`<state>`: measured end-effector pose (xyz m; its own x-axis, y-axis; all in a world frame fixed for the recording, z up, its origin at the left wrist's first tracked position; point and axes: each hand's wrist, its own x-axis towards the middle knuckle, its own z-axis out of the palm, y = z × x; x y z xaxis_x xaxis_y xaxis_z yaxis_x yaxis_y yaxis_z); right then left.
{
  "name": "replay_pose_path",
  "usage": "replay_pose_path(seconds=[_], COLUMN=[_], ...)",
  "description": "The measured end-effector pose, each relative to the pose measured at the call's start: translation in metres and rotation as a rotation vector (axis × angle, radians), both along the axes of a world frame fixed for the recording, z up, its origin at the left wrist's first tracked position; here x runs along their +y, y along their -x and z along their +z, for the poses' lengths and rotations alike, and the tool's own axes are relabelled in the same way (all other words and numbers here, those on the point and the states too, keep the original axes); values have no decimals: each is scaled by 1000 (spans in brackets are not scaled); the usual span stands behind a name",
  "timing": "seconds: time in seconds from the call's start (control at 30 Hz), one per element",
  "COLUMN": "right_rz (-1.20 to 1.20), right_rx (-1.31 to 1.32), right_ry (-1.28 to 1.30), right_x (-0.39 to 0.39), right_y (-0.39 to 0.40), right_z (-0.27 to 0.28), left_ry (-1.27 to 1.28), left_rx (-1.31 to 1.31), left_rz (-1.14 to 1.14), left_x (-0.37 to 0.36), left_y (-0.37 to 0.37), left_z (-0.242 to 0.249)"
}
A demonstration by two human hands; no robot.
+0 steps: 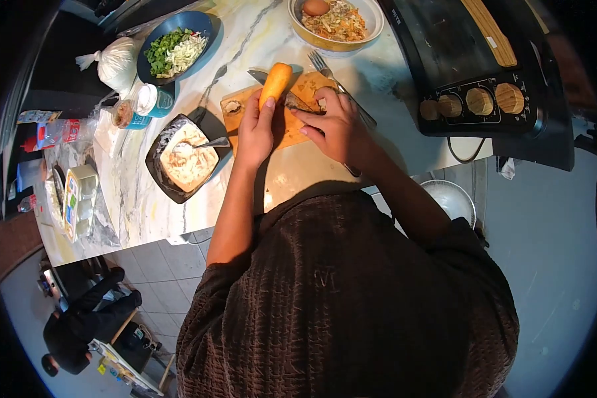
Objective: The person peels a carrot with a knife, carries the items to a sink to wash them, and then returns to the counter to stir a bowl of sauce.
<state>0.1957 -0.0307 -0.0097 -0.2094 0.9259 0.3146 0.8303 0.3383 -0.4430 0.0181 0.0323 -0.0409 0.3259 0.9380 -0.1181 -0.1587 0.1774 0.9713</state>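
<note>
My left hand [257, 129] holds an orange carrot [276, 81] upright over the wooden cutting board [285, 136]. Just to the right, my right hand [335, 126] is over the board with its fingers bent and partly spread; whether something small is between them I cannot make out. A knife blade [257, 76] shows at the board's back edge, left of the carrot. Beside my right hand a fork [320, 64] lies with its tines pointing away. Small brown pieces [232, 107] rest on the board's left part.
Left of the board stand a black square bowl [169, 188] with creamy mix and a spoon, a blue bowl [209, 50] of chopped greens, jars and a bag. A pan [338, 45] with an egg is behind; an oven [467, 99] is right. A person [69, 338] sits lower left.
</note>
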Motion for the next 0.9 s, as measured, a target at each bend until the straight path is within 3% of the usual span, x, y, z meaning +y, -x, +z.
replay_pose_path(seconds=[0.13,0.23,0.57,0.63,0.9], right_rz=[-100,-108,-124,-38,-100], right_rx=[-71,-75,-66,-11,-79], right_ry=[9,10,48,-100,8], right_x=[-4,-2,10,13,3], right_y=[-5,-8,-7,-5,-4], right_z=[5,5,5,7,13], left_ry=[140,16,110,133,104], left_rx=[-131,-16,-81,-103,-83], left_rz=[30,-13,30,30,52], left_x=[5,3,0,1,-1], left_y=[-1,-1,-3,-2,-4], left_z=[0,3,5,3,4])
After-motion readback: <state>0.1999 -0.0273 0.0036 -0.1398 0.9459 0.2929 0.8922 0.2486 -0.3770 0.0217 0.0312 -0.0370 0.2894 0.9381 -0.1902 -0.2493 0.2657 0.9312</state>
